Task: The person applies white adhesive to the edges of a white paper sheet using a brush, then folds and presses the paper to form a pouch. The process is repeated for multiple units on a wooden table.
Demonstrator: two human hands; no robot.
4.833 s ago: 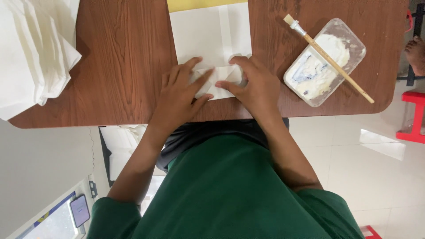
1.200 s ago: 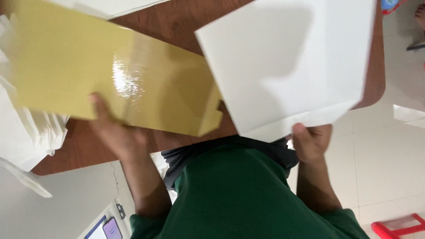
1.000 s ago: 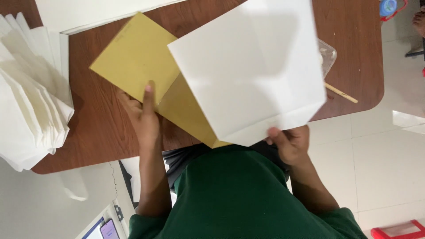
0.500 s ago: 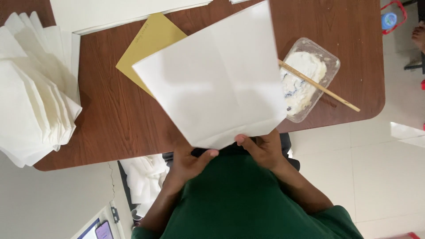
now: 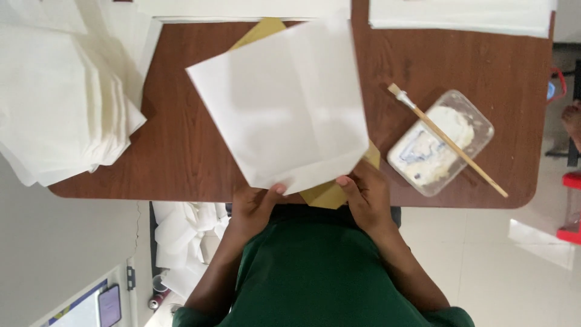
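White sheet (image 5: 284, 103) now lowered flat over the yellow card (image 5: 330, 192) at the desk's (image 5: 181, 151) near edge, no longer lifted as moments ago, left hand (image 5: 254, 209) and right hand (image 5: 369, 197) pinching its near edge with closed fingertips (paste tub (image 5: 440, 142) and brush (image 5: 448, 140) untouched at right), so alignment looks underway.

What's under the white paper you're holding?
A yellow sheet lies under the white paper, its corners showing at the far and near edges. Its middle is covered, so anything else beneath cannot be seen.
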